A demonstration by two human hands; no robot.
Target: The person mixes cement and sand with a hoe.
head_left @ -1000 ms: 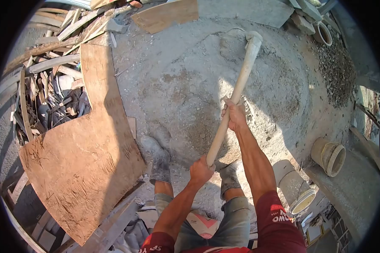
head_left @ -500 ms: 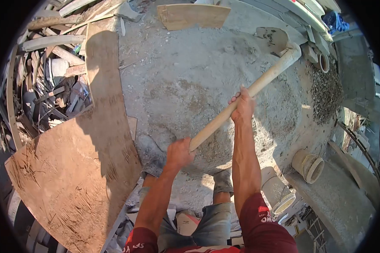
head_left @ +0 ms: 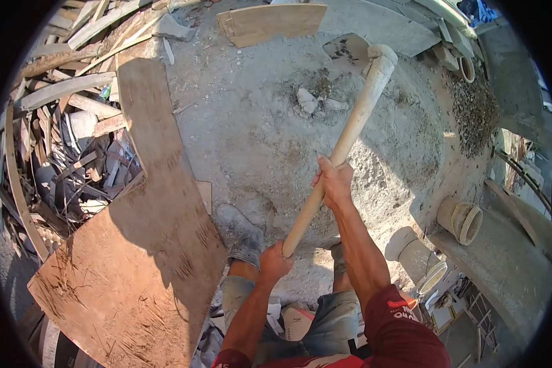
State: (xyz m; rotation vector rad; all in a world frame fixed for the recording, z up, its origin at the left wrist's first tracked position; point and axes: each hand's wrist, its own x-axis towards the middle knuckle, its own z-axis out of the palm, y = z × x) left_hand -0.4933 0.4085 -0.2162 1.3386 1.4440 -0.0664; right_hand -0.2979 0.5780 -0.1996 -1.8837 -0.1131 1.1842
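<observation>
Both hands are wrapped round the wooden handle of a hoe. My left hand grips the handle's near end, close to my knees. Further up, about mid-handle, my right hand is closed on it. At the far end the hoe's wide, dirt-specked blade lies over the grey ground beyond the pile. Under the handle spreads a mound of grey, sandy mix. Pale lumps show on the mound just left of the handle.
A large plywood sheet lies to the left, beside heaped scrap wood. Two buckets stand or lie at the right. Gravel is piled at far right. A board stands at the back. My boot is at the mound's edge.
The hoe's head has swung leftward at the far side, and the handle now points more straight ahead. Pale lumps now show on the mound. Both hands keep their hold.
</observation>
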